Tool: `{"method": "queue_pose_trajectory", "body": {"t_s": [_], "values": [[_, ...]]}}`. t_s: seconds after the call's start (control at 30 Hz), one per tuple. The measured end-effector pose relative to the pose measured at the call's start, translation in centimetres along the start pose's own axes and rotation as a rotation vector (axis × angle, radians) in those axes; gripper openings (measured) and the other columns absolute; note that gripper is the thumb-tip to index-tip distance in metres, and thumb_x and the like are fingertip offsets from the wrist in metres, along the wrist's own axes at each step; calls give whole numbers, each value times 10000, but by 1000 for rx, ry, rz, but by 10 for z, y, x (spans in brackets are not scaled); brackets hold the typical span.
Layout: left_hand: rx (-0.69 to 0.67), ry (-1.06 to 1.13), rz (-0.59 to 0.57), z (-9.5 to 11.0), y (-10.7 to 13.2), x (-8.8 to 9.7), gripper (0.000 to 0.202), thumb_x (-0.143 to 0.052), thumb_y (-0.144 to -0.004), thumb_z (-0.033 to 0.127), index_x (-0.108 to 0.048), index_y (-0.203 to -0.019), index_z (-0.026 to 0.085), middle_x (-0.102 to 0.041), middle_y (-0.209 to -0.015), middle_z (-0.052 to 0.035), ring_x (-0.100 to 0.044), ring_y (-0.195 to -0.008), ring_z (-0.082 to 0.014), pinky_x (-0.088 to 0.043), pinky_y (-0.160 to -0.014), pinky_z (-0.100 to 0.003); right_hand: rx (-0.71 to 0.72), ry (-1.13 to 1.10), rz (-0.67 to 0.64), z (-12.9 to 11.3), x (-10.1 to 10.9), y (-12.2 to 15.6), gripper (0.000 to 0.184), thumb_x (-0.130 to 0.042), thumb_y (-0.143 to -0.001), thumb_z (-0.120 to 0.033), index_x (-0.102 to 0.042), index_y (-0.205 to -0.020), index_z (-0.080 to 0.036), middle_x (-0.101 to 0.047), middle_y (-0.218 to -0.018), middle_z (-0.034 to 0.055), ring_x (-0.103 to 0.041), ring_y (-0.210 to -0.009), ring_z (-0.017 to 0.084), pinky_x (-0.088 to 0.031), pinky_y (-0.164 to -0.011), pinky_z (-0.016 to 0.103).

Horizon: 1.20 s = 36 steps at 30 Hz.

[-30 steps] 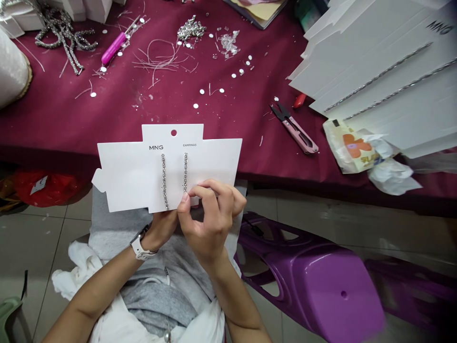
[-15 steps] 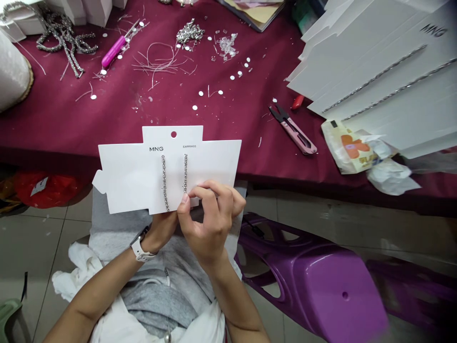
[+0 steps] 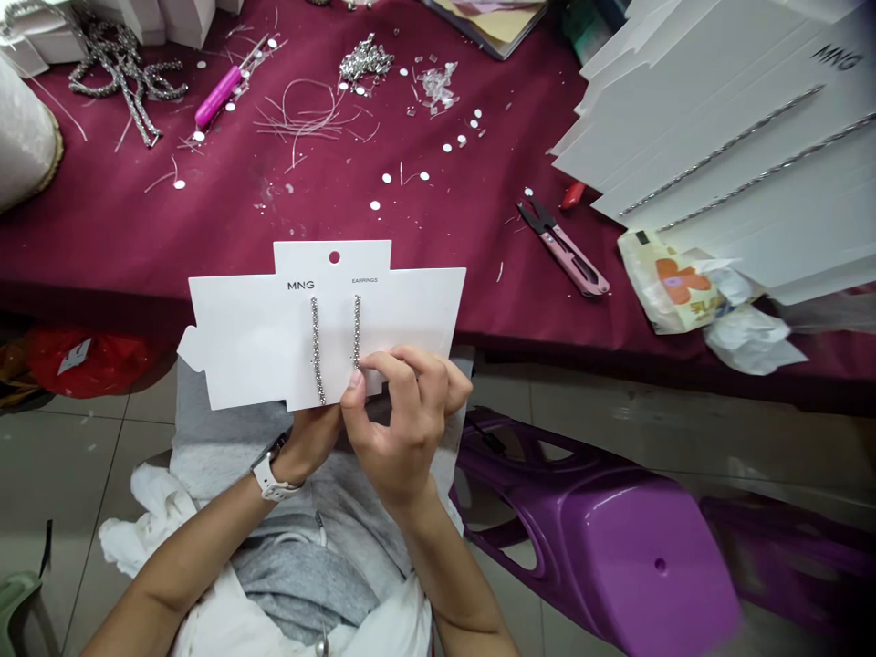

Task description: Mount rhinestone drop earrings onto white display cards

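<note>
Our left hand (image 3: pixel 307 443) grips the white die-cut MNG earring card (image 3: pixel 233 347) from beneath, and our right hand (image 3: pixel 403 424) pinches its lower edge, touching the foot of one silver rhinestone earring strand (image 3: pixel 357 330). The card sits at twelve o'clock, just before the maroon cloth-covered worktop (image 3: pixel 102 237); pink-handled thread snips (image 3: pixel 565 251) lie at two o'clock.
</note>
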<state>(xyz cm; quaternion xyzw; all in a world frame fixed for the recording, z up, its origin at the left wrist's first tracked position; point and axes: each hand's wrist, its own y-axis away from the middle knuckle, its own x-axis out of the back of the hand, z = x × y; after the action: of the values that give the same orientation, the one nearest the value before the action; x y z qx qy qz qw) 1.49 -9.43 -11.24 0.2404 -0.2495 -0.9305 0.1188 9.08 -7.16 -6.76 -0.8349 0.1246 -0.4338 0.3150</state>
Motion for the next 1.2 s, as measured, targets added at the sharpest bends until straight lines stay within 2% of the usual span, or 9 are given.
{"method": "queue_pose_trajectory", "body": {"t_s": [0.13,0.3,0.53,0.67,0.8,0.93,1.03,1.1,1.2], "values": [[-108,-73,144,2,0,-2,280,-604,-684,340,-527,-916,203,-616,-1000,-25,-471,-1168,-191,-395,-990,-296,-4,-4,-10,0,0,-1,96,-550,-751,-184,-550,-845,-202,-532,-883,33,-422,-902,183,-363,-821,331],[-91,-121,34,4,0,-3,282,-605,-701,362,-560,-903,172,-631,-956,-60,-508,-1124,-201,-411,-970,-315,-9,0,-5,0,-1,0,79,-541,-757,-191,-548,-835,-202,-538,-877,35,-425,-907,179,-365,-824,331],[-220,-220,180,-7,-1,3,418,-619,-700,419,-553,-1051,202,-625,-1044,-67,-545,-1042,-219,-403,-974,-378,0,-50,18,4,2,-1,183,-534,-775,-227,-489,-942,-171,-561,-873,40,-473,-882,161,-368,-824,307],[-321,-304,160,-9,-3,6,342,-589,-745,410,-578,-1032,224,-622,-1062,-55,-499,-1129,-205,-341,-1037,-356,11,-17,64,13,7,-2,210,-537,-766,-206,-483,-966,-172,-547,-901,46,-502,-892,163,-379,-822,320],[-399,-351,212,-6,-6,6,252,-583,-751,356,-605,-965,224,-630,-1030,-53,-414,-1227,-200,-261,-1088,-349,-170,66,172,31,10,4,257,-557,-749,-223,-467,-985,-175,-529,-920,58,-499,-889,167,-383,-810,338],[-452,-356,269,2,-6,1,218,-600,-704,291,-607,-906,210,-645,-950,-67,-427,-1211,-216,-288,-1066,-359,-687,-326,134,45,11,15,201,-499,-795,-369,-466,-876,-188,-498,-816,16,-488,-746,120,-410,-705,279],[-466,-358,259,7,-7,0,166,-593,-703,298,-599,-845,212,-647,-888,-59,-485,-1139,-219,-333,-1025,-359,-1014,-851,-81,43,8,21,330,-443,-781,-512,-500,-782,-187,-517,-718,2,-499,-657,113,-422,-631,264],[-436,-358,245,8,-8,1,129,-591,-702,324,-587,-773,215,-650,-834,-47,-546,-1024,-215,-366,-984,-353,-1118,-1176,-271,37,5,22,398,-458,-733,-574,-526,-740,-182,-546,-668,9,-519,-618,127,-436,-590,275],[-382,-341,220,9,-8,3,192,-616,-671,383,-532,-635,213,-631,-687,-20,-578,-728,-178,-462,-789,-318,-1074,-1398,-464,25,-1,23,373,-539,-698,-547,-556,-728,-176,-562,-620,1,-528,-579,130,-439,-566,272]]}}
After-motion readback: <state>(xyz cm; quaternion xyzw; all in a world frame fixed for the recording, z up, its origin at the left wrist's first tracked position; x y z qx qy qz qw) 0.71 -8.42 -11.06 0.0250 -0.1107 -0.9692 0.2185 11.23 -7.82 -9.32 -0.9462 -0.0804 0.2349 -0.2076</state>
